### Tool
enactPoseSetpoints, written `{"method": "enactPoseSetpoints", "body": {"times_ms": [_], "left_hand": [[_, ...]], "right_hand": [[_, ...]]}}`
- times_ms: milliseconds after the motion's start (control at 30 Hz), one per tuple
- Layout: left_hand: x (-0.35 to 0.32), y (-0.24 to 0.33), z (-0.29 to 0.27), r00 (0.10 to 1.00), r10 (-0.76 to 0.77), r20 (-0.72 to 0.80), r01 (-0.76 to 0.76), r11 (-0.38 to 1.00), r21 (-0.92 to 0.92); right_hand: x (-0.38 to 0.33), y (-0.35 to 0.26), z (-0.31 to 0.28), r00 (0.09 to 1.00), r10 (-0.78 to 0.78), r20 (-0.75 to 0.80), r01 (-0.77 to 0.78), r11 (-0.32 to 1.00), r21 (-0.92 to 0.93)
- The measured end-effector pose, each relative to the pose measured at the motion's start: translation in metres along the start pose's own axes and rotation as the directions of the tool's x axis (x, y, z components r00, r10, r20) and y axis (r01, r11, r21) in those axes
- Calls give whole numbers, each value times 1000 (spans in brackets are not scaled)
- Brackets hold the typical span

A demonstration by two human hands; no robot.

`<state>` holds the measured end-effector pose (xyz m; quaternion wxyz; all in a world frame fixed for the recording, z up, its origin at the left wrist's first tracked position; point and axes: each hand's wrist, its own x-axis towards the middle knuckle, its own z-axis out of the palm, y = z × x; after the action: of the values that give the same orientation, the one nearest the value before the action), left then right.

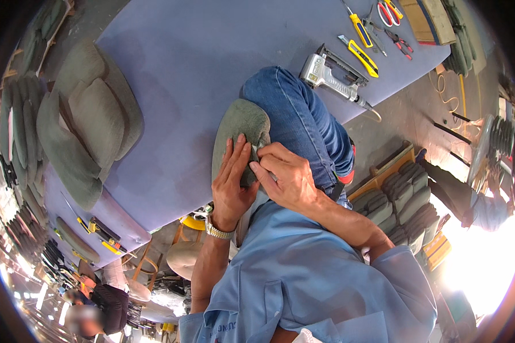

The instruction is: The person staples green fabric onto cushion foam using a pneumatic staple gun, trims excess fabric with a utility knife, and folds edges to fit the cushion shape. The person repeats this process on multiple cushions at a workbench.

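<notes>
Cushion lies left of the knee, under the flat, unclenched left hand; right hand pinches the cushion's right edge.

**Matt Pile, Bright Metal**

The grey-green pad looked like matt, short-napped cloth, as did the stacked pads. The jeans were matt denim, the shirt smooth woven cloth. Metal gleamed on the staple gun and watch bracelet; the utility knife had a glossy plastic handle.
</notes>
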<state>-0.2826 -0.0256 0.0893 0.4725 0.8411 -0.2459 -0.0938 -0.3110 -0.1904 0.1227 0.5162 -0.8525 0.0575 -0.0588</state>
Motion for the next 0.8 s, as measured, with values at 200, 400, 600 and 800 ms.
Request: {"method": "enactPoseSetpoints", "body": {"times_ms": [200,400,600,800], "left_hand": [[-3,1,0,1000,5,-9,-4,1000,23],[-2,-1,0,999,46,-8,-46,999,25],[3,-3,-7,999,34,-1,-34,999,27],[15,-2,-17,999,-26,46,23,998,50]], "right_hand": [[0,1,-4,999,39,-9,-39,999,9],[1,2,-6,993,118,4,-118,990,83],[7,6,-3,993,114,10,-114,989,89],[17,7,6,994,96,-47,-92,993,78]]}}
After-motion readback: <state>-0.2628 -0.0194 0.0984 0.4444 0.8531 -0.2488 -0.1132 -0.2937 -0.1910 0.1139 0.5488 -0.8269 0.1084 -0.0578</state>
